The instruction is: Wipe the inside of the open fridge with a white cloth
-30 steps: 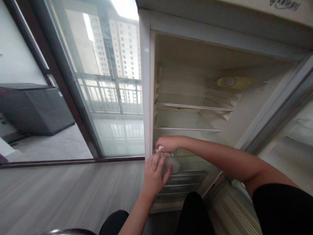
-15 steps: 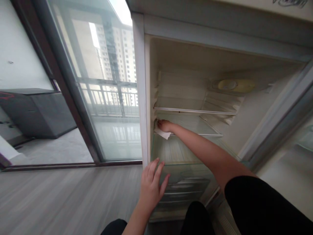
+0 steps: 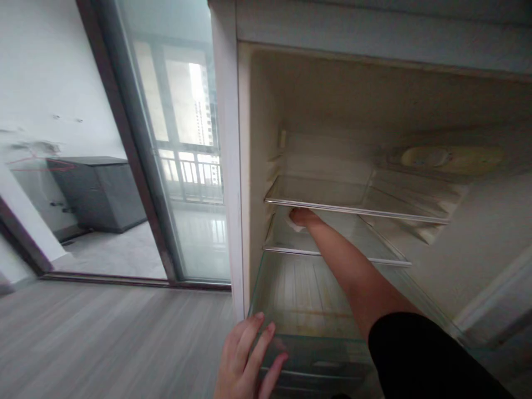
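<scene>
My right hand point(image 3: 305, 216) reaches deep into the fridge point(image 3: 245, 166), between two glass shelves. Its fingers are closed on a white cloth or paper wipe point(image 3: 296, 225), which lies over the middle shelf point(image 3: 349, 235); the fingertips are partly hidden. Just above the hand is the upper shelf point(image 3: 324, 191). My left hand point(image 3: 245, 357) is at the front left of the fridge, fingers spread and holding nothing. It is close to the front edge of the lower glass cover point(image 3: 307, 299); whether it touches it I cannot tell.
A yellowish lamp and dial housing point(image 3: 453, 159) sits on the fridge's right inner wall. Drawers point(image 3: 320, 366) lie below the glass cover. Left of the fridge are a sliding glass door point(image 3: 189, 221), a grey cabinet point(image 3: 100, 191) and wood-look floor point(image 3: 124, 338).
My right hand and the wipe have moved from the left wall and shelf's front edge deeper over the middle shelf. The view has come closer to the fridge. My left hand stays spread.
</scene>
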`<state>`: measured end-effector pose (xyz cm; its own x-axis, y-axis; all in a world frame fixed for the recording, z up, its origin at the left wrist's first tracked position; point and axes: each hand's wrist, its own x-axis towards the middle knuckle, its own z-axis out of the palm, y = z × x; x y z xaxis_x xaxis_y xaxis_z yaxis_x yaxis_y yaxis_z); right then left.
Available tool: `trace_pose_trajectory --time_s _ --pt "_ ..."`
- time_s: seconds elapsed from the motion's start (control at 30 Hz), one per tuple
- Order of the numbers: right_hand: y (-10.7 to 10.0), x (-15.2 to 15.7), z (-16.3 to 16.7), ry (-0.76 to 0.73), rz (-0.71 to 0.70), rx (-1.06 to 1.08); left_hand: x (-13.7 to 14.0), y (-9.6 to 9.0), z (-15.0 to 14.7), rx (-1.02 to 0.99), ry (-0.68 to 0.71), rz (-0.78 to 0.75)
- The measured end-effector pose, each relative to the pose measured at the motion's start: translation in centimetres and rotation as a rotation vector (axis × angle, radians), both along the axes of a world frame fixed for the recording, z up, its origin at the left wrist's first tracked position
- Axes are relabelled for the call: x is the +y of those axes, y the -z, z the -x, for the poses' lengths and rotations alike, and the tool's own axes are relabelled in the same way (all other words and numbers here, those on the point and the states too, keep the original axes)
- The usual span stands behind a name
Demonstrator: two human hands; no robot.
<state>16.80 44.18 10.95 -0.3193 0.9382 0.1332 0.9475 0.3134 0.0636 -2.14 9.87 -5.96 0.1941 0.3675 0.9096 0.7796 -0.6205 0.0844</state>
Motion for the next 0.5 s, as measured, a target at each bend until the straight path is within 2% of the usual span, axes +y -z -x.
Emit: trace_pose_trajectory --time_s 0.27,0.4,0.5 --pt "-0.2 -0.9 -11.2 0.045 -0.02 -0.046 0.4 0.5 -0.2 -0.057 0.024 -0.057" --pt "-0.5 -3.2 -17.1 0.216 0.01 -0.122 0.4 0.4 -0.3 -0.054 0.03 -0.024" --pt "-0.7 -5.9 -20.3 0.344 0.008 -0.133 0.3 0.2 -0.3 -0.058 0.037 -0.011"
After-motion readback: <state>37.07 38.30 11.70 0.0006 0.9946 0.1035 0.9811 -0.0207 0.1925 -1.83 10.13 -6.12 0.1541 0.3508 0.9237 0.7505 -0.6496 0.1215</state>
